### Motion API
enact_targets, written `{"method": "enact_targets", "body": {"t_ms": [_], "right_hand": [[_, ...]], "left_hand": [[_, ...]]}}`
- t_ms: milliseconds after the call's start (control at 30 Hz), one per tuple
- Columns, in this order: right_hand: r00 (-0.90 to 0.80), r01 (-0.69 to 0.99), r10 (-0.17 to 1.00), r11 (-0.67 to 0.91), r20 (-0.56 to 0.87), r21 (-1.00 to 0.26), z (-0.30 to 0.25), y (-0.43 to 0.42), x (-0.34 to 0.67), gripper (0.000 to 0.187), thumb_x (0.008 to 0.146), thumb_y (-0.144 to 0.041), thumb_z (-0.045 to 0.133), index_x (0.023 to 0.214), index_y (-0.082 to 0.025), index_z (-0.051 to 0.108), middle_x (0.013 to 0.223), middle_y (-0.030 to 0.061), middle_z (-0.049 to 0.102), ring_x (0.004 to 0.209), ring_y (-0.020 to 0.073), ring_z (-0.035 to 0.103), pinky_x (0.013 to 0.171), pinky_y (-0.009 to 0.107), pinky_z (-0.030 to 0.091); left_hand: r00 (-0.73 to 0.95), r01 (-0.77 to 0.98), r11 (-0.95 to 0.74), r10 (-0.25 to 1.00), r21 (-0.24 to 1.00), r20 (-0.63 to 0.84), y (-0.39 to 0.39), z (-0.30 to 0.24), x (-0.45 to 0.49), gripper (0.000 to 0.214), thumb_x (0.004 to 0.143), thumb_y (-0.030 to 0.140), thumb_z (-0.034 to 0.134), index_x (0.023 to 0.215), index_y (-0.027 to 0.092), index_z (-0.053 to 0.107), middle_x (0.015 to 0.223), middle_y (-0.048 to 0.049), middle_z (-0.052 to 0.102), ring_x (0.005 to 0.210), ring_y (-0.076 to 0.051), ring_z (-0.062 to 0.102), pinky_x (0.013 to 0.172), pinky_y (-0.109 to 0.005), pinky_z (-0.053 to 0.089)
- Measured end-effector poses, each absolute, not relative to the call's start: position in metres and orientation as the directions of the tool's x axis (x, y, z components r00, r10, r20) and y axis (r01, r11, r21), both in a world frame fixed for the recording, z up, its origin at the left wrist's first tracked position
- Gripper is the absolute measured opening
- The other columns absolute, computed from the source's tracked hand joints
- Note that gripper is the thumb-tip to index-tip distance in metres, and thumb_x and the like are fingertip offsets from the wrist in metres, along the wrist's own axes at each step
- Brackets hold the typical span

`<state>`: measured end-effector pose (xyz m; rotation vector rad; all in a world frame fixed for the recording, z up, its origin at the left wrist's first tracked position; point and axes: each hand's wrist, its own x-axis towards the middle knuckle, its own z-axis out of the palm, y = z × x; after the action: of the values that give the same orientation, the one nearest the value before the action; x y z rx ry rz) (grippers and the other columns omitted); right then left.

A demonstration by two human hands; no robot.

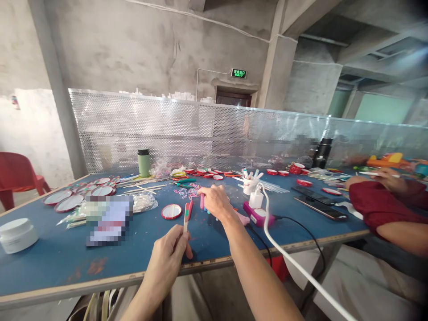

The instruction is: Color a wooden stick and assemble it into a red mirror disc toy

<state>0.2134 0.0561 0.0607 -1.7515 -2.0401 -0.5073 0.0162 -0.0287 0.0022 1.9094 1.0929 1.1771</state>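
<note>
A blue table point(133, 261) bears red-rimmed discs point(171, 211), a green bottle point(143, 165), a white jar point(18, 236) and phones point(320, 208).

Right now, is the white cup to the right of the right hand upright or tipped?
Upright: the white cup stands mouth-up on the blue table, sticks poking from its top.

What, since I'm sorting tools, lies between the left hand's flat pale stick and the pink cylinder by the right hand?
In the head view, a slim red object, close beside the stick.
</note>
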Motion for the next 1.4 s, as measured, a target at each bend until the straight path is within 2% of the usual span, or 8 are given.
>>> {"method": "enact_targets", "body": {"t_ms": [133, 300, 400, 533, 667, 900, 1233, 1400], "right_hand": [[-0.137, 0.99, 0.851, 0.139, 0.507, 0.035, 0.062, 0.049, 0.21, 0.039, 0.096, -0.012, 0.046, 0.108, -0.029, 0.079, 0.092, 0.0079, 0.078, 0.091, 0.0227, 0.066, 0.085, 0.032, 0.037], [-0.177, 0.984, 0.862, 0.164, 0.475, 0.07, 0.06, 0.049, 0.209, 0.039, 0.097, -0.014, 0.046, 0.106, -0.031, 0.079, 0.092, 0.0058, 0.079, 0.092, 0.0215, 0.067, 0.087, 0.032, 0.036], [-0.186, 0.983, 0.87, 0.16, 0.458, 0.094, 0.059, 0.052, 0.21, 0.039, 0.094, -0.012, 0.049, 0.115, -0.028, 0.077, 0.093, 0.0069, 0.08, 0.091, 0.0207, 0.069, 0.086, 0.032, 0.035], [-0.113, 0.993, 0.855, 0.076, 0.506, 0.093, 0.061, 0.056, 0.212, 0.04, 0.094, -0.011, 0.047, 0.124, -0.023, 0.071, 0.098, 0.0104, 0.079, 0.094, 0.0232, 0.069, 0.086, 0.034, 0.035], [-0.077, 0.995, 0.838, 0.028, 0.54, 0.098, 0.061, 0.056, 0.213, 0.034, 0.094, -0.011, 0.046, 0.111, -0.021, 0.074, 0.107, 0.0099, 0.078, 0.103, 0.0254, 0.066, 0.091, 0.037, 0.034], [-0.14, 0.982, 0.872, 0.062, 0.47, 0.178, 0.054, 0.053, 0.207, 0.031, 0.095, -0.014, 0.047, 0.086, -0.017, 0.076, 0.088, 0.0125, 0.078, 0.095, 0.026, 0.065, 0.097, 0.04, 0.033], [-0.193, 0.97, 0.891, 0.112, 0.411, 0.214, 0.048, 0.054, 0.2, 0.021, 0.093, -0.018, 0.055, 0.087, -0.018, 0.076, 0.091, 0.013, 0.078, 0.097, 0.0266, 0.067, 0.097, 0.04, 0.034], [-0.199, 0.972, 0.897, 0.129, 0.396, 0.196, 0.047, 0.055, 0.199, 0.019, 0.091, -0.016, 0.056, 0.088, -0.017, 0.074, 0.091, 0.0127, 0.078, 0.096, 0.0268, 0.069, 0.092, 0.038, 0.036]], "left_hand": [[0.286, 0.316, -0.479, 0.871, 0.819, 0.399, -0.027, 0.002, 0.015, 0.041, 0.097, 0.047, 0.043, 0.068, 0.022, 0.057, 0.061, 0.0011, 0.065, 0.059, -0.015, 0.054, 0.061, -0.023, 0.037], [0.291, 0.322, -0.479, 0.871, 0.816, 0.397, -0.025, 0.002, 0.014, 0.042, 0.098, 0.047, 0.042, 0.068, 0.022, 0.056, 0.063, 0.0005, 0.066, 0.06, -0.015, 0.055, 0.061, -0.023, 0.038], [0.287, 0.324, -0.472, 0.875, 0.819, 0.391, -0.025, 0.002, 0.014, 0.041, 0.097, 0.047, 0.042, 0.069, 0.022, 0.057, 0.063, 0.0006, 0.067, 0.06, -0.016, 0.055, 0.061, -0.023, 0.037], [0.286, 0.328, -0.469, 0.876, 0.82, 0.387, -0.026, 0.002, 0.014, 0.042, 0.097, 0.048, 0.042, 0.068, 0.022, 0.056, 0.063, 0.0009, 0.067, 0.059, -0.015, 0.054, 0.061, -0.023, 0.037], [0.285, 0.325, -0.481, 0.871, 0.814, 0.401, -0.027, 0.002, 0.014, 0.042, 0.098, 0.047, 0.042, 0.067, 0.022, 0.056, 0.064, 0.0004, 0.067, 0.061, -0.016, 0.056, 0.063, -0.023, 0.037], [0.291, 0.331, -0.491, 0.866, 0.806, 0.408, -0.026, 0.001, 0.014, 0.044, 0.098, 0.046, 0.041, 0.066, 0.022, 0.057, 0.064, -0.0002, 0.066, 0.062, -0.016, 0.055, 0.064, -0.023, 0.038], [0.295, 0.334, -0.481, 0.87, 0.81, 0.395, -0.026, 0.002, 0.015, 0.044, 0.098, 0.048, 0.04, 0.066, 0.022, 0.056, 0.063, -0.0001, 0.065, 0.062, -0.016, 0.054, 0.064, -0.023, 0.036], [0.287, 0.338, -0.48, 0.872, 0.809, 0.397, -0.026, 0.002, 0.015, 0.046, 0.098, 0.048, 0.04, 0.064, 0.022, 0.056, 0.063, -0.0002, 0.064, 0.062, -0.016, 0.054, 0.064, -0.023, 0.036]]}}
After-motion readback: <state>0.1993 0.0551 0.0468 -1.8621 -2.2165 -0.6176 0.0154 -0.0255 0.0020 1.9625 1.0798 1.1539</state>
